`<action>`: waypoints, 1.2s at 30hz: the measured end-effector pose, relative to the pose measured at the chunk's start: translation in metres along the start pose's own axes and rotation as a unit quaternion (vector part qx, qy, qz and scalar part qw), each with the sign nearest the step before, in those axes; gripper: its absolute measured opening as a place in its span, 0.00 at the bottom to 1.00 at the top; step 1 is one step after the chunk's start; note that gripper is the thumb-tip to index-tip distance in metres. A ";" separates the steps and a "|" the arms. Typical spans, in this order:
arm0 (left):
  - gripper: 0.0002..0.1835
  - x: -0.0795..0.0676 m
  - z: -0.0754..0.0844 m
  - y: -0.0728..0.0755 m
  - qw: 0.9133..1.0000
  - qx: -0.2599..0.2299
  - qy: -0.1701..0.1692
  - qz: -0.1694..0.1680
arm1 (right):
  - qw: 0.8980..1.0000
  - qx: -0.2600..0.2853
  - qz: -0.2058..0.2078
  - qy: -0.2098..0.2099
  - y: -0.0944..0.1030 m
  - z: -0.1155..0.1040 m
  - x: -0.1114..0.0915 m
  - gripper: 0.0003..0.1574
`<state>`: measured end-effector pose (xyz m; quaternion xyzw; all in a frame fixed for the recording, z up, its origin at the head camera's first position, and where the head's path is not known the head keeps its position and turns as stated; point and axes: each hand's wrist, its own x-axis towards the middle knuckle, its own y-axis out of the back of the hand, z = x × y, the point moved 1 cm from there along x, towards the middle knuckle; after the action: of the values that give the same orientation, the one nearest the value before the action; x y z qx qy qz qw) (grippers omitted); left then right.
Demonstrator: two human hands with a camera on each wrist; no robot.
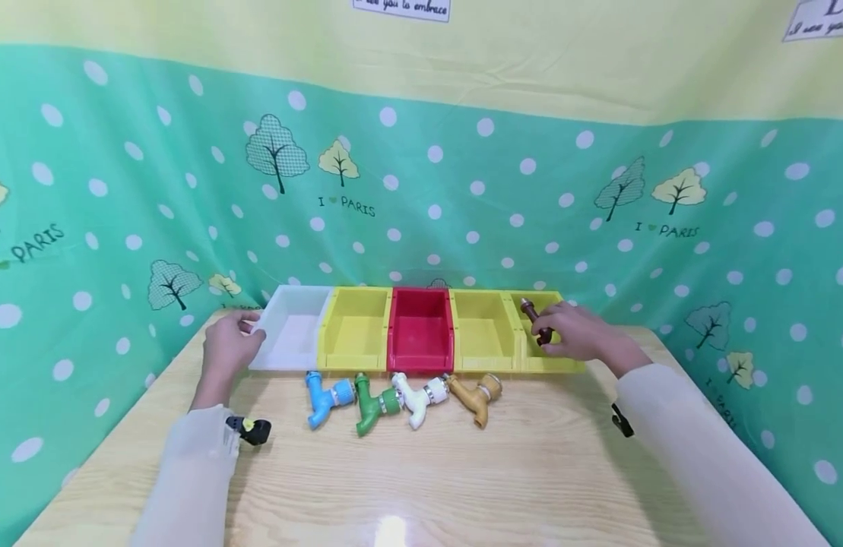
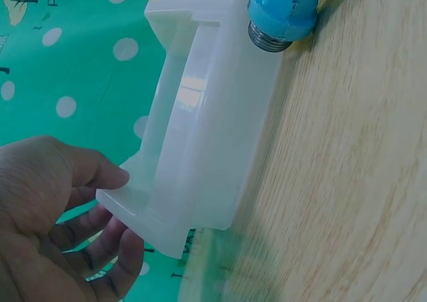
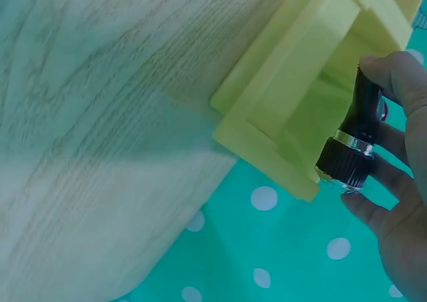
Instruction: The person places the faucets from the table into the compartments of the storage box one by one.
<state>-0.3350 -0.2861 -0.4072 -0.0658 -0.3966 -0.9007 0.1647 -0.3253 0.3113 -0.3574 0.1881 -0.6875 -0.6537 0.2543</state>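
My right hand (image 1: 575,330) grips a dark brown plastic tap (image 3: 360,119) over the rightmost yellow bin (image 3: 287,89), with the tap tilted and its ribbed end showing in the right wrist view. At the far left, my left hand (image 1: 231,346) pinches the side wall of a translucent white bin (image 2: 220,115), thumb inside and fingers outside. On the table in front of the bins lie a blue tap (image 1: 328,396), a green tap (image 1: 376,404), a white tap (image 1: 419,396) and an orange-brown tap (image 1: 477,396).
Between the end bins stand a yellow bin (image 1: 355,330), a red bin (image 1: 421,332) and another yellow bin (image 1: 485,332), all side by side in one row. The wooden table (image 1: 428,479) ends at a green dotted curtain (image 1: 435,190) behind the bins.
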 end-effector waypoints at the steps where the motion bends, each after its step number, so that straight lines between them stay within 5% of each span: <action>1: 0.22 0.000 0.000 0.000 1.000 -0.001 0.001 -0.002 | 1.000 0.003 -0.004 0.000 -0.001 0.001 0.001 0.17; 20: 0.22 -0.001 0.000 0.001 1.000 -0.018 0.008 0.000 | 0.995 0.043 -0.085 -0.017 -0.019 0.008 0.028 0.05; 36: 0.22 0.002 -0.004 -0.001 1.000 -0.017 0.000 0.001 | 0.991 0.077 -0.105 -0.015 -0.036 0.011 0.031 0.07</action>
<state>-0.3368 -0.2889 -0.4099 -0.0692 -0.3815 -0.9069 0.1646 -0.3596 0.2991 -0.3905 0.2690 -0.7160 -0.6243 0.1586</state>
